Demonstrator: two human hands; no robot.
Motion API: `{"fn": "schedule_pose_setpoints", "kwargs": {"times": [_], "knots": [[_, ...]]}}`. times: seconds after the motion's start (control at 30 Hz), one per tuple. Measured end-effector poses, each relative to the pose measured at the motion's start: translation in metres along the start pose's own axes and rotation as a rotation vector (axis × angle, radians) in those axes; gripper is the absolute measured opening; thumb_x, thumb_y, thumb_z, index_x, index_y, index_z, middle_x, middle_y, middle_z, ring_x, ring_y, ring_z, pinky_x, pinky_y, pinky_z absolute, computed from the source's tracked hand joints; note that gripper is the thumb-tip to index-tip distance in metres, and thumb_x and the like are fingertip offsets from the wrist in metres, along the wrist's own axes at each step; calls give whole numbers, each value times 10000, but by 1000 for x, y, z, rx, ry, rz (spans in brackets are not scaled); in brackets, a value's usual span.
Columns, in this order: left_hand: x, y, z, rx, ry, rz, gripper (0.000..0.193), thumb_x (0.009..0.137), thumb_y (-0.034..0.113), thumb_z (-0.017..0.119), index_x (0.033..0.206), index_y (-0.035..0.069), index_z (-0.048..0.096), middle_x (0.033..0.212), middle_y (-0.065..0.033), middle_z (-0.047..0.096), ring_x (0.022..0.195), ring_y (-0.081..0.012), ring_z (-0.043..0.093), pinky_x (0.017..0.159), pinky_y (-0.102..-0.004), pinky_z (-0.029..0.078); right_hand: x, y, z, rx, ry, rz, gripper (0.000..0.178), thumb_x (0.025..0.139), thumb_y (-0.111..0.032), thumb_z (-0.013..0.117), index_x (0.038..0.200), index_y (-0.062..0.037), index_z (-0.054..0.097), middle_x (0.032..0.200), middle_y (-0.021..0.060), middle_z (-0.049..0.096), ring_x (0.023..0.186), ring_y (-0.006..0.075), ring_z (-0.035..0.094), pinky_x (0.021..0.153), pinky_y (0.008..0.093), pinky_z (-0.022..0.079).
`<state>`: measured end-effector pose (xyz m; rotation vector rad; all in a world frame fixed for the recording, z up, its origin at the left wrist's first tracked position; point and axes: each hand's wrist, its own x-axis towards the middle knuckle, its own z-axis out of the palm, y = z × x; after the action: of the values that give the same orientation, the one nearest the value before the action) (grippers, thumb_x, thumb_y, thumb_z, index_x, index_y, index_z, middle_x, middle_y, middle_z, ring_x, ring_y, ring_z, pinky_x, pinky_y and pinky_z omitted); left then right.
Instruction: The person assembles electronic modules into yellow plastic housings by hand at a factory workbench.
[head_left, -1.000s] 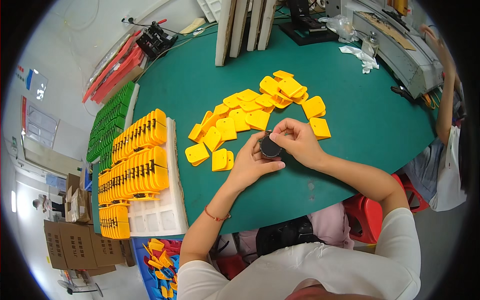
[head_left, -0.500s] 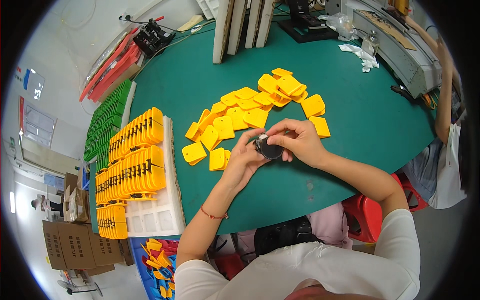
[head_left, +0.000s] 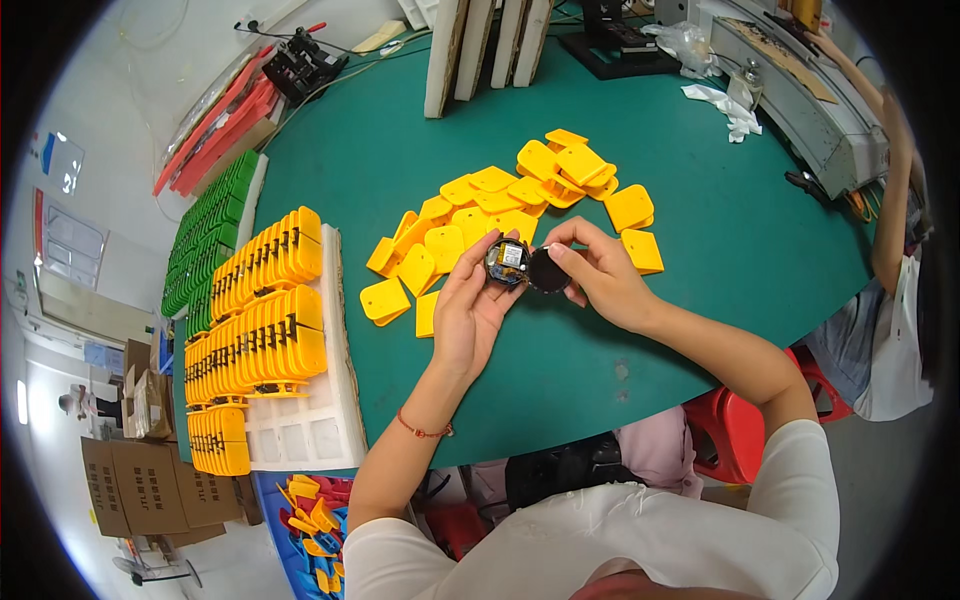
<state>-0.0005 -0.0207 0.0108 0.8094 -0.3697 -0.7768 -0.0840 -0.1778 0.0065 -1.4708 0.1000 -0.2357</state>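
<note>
My left hand (head_left: 468,318) cradles a small round black device body (head_left: 508,258), like a watch case, its inside facing up with a pale label and electronics showing. Between the fingers of my right hand (head_left: 605,282) is a dark round disc (head_left: 547,270), which looks like the device's screen or cover. The disc is tilted beside the body, close to its right edge; whether a cable joins them I cannot tell. Just beyond both hands, loose folded yellow plastic pieces (head_left: 495,180) lie in a curved heap on the green table (head_left: 600,400).
At left stands a white foam tray (head_left: 342,390) with rows of yellow pieces (head_left: 255,340) bearing black parts. Green pieces (head_left: 208,240) stand behind it. A blue bin (head_left: 275,510) sits below the table edge. Upright foam boards (head_left: 445,60) stand at the back; another person's arm (head_left: 890,220) is at right.
The round device has come apart: the disc, earlier against the body, is now lifted to the right by my right hand, exposing the inside. My left hand has turned more palm up.
</note>
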Motion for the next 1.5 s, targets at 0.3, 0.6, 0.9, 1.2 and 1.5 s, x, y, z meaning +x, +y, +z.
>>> {"fn": "schedule_pose_setpoints", "kwargs": {"times": [0.3,0.6,0.9,1.2,1.5], "knots": [[-1,0,-3,52,-4,-32,362,909,71,361,1252,-21,287,1230,-203,408,1139,-263,446,986,-409,363,8,4,-4,226,-14,-62,147,866,-114,518,961,-10,477,831,44,522,568,75,514,476,208,447],[1,0,-6,104,-24,-19,369,909,71,362,1260,-34,322,1224,-188,416,1120,-251,461,968,-398,389,8,3,-7,195,-27,-37,125,852,-110,519,911,-27,447,777,49,517,558,83,516,477,213,431],[0,-1,-6,142,-26,-37,369,921,97,362,1267,-32,346,1204,-161,437,1069,-223,490,942,-374,419,7,0,-5,219,-23,-17,122,833,-83,543,881,-30,444,734,32,505,546,88,518,454,213,424],[0,-1,-7,213,-43,-38,373,919,99,380,1271,-23,359,1202,-146,452,1060,-227,505,913,-371,450,11,0,-9,205,-27,-21,130,828,-100,565,865,-23,467,774,40,510,543,82,512,451,205,417],[-1,-1,-6,227,-63,-42,374,912,94,398,1264,-27,371,1214,-151,449,1084,-229,492,911,-374,452,12,0,-8,254,-55,57,159,827,-122,577,927,-47,478,859,40,512,546,103,514,467,226,436]]}}
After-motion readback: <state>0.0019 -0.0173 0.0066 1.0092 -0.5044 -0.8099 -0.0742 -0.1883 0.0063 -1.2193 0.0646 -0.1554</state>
